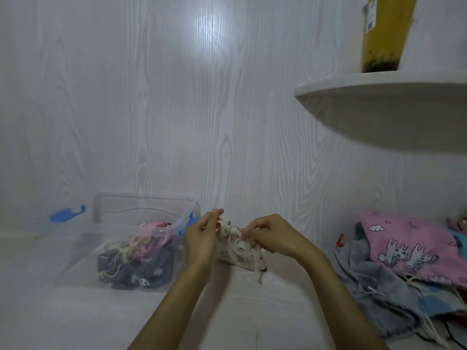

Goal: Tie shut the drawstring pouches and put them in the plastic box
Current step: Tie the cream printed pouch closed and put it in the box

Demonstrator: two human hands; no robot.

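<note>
Head view, items as we find them.

1. White patterned pouch (236, 248): on the table (75, 311) at centre, its neck gathered, between both hands.
2. Left hand (201, 238): fingers curled in a narrow grip, pinching a drawstring end at the pouch's left side.
3. Right hand (271, 234): fingers curled likewise, pinching cord or gathered cloth at the neck; we cannot tell which.
4. Plastic box (121, 251): clear, with blue clasps, open, just left of the hands; several pouches, dark and pink, already lie inside.
5. Pile of pouches (404, 263): pink and grey among them, well to the right, seemingly untied.
6. Shelf (379, 102): upper right, carrying a yellow container (384, 34).

Step in hand, as we judge it: tying this pouch's cord. The next move calls for pulling both ends apart to seat the knot, then carrying the pouch left into the box.
</note>
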